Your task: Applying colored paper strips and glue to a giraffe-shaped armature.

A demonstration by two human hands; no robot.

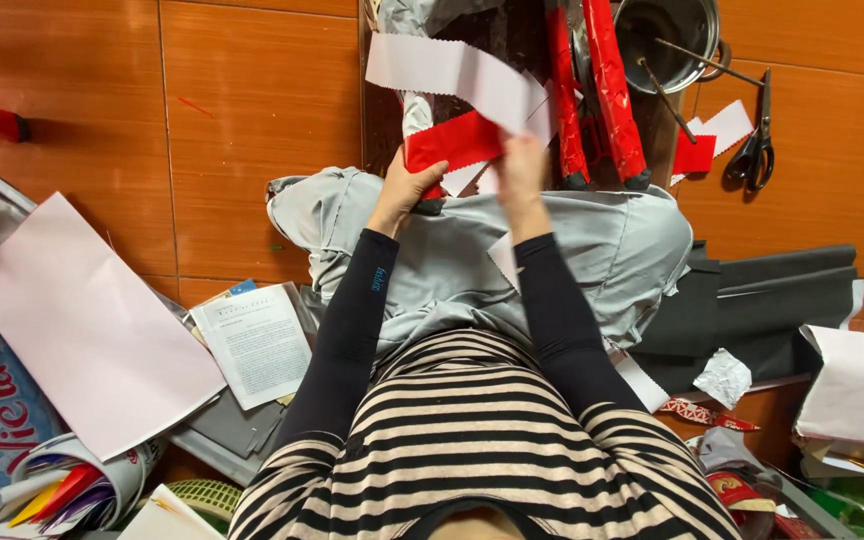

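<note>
Both hands up over the lap: left hand [404, 190] grips red strip [452, 142], right hand [520, 165] pinches white strip [452, 68] above it, scissors [755, 150] on floor at right.

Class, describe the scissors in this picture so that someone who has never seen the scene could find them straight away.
Start at the orange tiled floor in the upper right corner, beside the round metal bowl. The scissors lie closed there, blades pointing up the picture. Unlike the red and white paper scraps just left, they are dark, with black looped handles.
</note>
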